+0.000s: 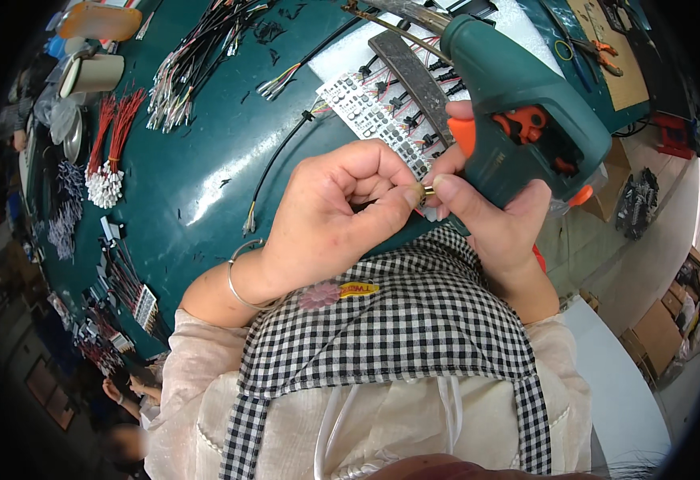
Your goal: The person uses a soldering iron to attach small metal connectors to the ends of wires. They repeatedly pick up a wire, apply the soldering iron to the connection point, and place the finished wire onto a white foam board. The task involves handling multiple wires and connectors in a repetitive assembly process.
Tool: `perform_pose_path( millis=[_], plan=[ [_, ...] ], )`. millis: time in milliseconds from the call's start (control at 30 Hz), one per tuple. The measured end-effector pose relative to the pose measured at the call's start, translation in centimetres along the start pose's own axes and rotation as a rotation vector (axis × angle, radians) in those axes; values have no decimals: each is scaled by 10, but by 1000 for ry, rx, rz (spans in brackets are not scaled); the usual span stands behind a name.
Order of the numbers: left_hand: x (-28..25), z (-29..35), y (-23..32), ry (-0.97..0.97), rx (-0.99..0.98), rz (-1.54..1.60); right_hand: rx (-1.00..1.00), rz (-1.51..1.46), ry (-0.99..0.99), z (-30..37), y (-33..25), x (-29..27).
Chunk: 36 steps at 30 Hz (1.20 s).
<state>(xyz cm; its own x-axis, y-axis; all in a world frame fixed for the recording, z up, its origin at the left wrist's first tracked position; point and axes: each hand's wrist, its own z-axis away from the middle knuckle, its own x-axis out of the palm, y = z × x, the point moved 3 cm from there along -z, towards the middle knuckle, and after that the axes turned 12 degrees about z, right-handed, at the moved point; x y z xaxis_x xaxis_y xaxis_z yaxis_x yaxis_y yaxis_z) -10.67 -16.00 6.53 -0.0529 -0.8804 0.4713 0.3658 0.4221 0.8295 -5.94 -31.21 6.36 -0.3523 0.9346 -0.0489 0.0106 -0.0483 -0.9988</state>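
Note:
My left hand (350,204) is closed in a pinch, thumb against bent forefinger, on the tip of a thin yellowish wire (429,191). Opposite it, almost touching, the thumb and forefinger of my right hand (490,212) pinch at the same wire. A large green soldering gun (518,80) with an orange trigger rests in my right hand, one fingertip showing beside the trigger. Its metal nozzle points to the far left. Just beyond my fingers lies a white circuit board panel (374,120), with black cables along it and a dark metal bar (414,80) across them.
A black cable (274,164) with bared ends lies left of the panel on the green table (214,160). Bundled wires (198,64), red leads with white connectors (110,152) and more harnesses (130,284) fill the left. Orange-handled pliers (602,56) lie far right.

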Motion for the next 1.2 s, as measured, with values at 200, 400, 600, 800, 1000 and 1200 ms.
perform_pose_path(
  millis=[200, 400, 600, 800, 1000, 1200],
  plan=[
    [-1, 2, 10, -72, -69, -225, 80, -92, -95, -2, 0, 0],
    [-36, 3, 13, 187, 23, -583, 81, -14, 51, 4, 1, -2],
    [-74, -18, -1, 422, 56, -624, 149, 40, 100, 27, -1, -22],
    [-88, -31, -20, 551, 162, -719, 279, 101, -49, 44, 3, -41],
    [-90, -34, -21, 530, 182, -740, 309, 141, -11, 39, 9, -33],
    [-90, -34, -18, 517, 159, -750, 340, 123, -48, 37, 12, -29]
  ],
)
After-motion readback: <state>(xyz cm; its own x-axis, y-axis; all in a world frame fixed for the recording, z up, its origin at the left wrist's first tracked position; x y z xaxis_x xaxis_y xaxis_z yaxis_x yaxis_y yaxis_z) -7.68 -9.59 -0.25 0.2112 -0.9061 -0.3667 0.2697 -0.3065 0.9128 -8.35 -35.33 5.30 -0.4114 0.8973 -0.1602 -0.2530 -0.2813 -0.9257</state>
